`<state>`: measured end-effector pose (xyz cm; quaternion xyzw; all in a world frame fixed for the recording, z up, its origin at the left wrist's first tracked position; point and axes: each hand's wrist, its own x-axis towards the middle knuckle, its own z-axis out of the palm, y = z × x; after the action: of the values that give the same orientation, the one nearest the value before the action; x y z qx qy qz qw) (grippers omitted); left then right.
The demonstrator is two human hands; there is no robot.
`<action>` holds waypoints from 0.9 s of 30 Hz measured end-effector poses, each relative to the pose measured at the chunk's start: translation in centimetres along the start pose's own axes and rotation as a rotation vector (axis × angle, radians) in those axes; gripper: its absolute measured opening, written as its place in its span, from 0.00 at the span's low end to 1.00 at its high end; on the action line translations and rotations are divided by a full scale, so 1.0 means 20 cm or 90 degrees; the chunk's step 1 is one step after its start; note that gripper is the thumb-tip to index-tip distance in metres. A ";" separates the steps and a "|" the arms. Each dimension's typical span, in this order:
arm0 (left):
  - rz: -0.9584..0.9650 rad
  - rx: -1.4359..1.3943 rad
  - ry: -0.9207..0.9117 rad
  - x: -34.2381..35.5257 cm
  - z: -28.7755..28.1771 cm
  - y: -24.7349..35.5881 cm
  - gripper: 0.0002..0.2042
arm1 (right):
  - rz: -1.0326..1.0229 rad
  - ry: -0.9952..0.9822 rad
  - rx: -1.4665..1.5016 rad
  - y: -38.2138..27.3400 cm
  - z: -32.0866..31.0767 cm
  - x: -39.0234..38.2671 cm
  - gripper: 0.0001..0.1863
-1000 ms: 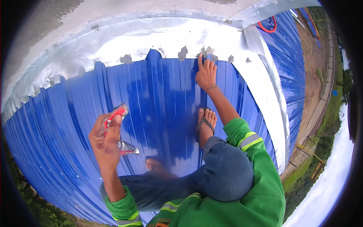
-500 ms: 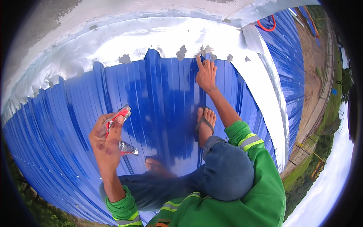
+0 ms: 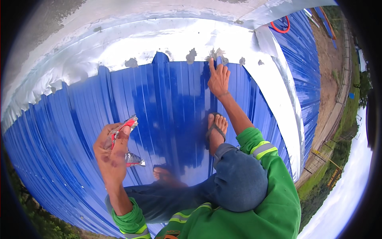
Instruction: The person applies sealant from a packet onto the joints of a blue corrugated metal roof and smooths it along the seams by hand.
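Observation:
My left hand [image 3: 109, 153] is closed around a crumpled red and silver foil packet [image 3: 124, 129], which sticks out above the thumb and below the fingers. Dark smudges mark the skin of that hand. At the far side, my right hand [image 3: 219, 79] reaches to the edge of the silver metal flashing [image 3: 167, 36]. Its index finger is stretched out, the other fingers partly bent, and nothing shows in it. The fingertip touches or nearly touches a grey sealant patch [image 3: 220, 55] where the flashing meets the blue roof sheet [image 3: 179, 103].
More grey sealant dabs [image 3: 191, 55] dot the flashing edge. My sandaled foot [image 3: 216, 127] stands on the ribbed roof, with another foot [image 3: 162, 173] farther left. A second silver flashing strip [image 3: 292, 107] runs down the right. A red loop [image 3: 281, 28] lies near the upper right corner.
My left hand and the packet have dropped slightly. My right index finger has straightened a little and shifted slightly right along the flashing edge.

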<state>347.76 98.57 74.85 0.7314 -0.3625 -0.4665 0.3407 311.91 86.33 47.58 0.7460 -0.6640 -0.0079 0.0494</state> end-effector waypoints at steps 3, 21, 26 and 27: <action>-0.004 0.006 -0.001 0.00 0.01 0.00 0.13 | 0.002 0.012 -0.001 0.00 0.01 0.01 0.38; 0.000 0.025 -0.021 0.00 0.00 0.00 0.11 | -0.011 -0.011 0.014 -0.12 0.02 0.05 0.38; -0.007 -0.002 -0.031 0.00 0.00 0.00 0.11 | 0.033 -0.049 0.061 -0.09 -0.02 0.02 0.39; -0.006 0.010 -0.023 0.00 0.01 0.00 0.11 | 0.040 -0.045 0.053 -0.09 -0.02 0.03 0.39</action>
<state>347.68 98.49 74.78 0.7271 -0.3688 -0.4784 0.3262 313.77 86.06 47.83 0.7255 -0.6882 -0.0052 -0.0046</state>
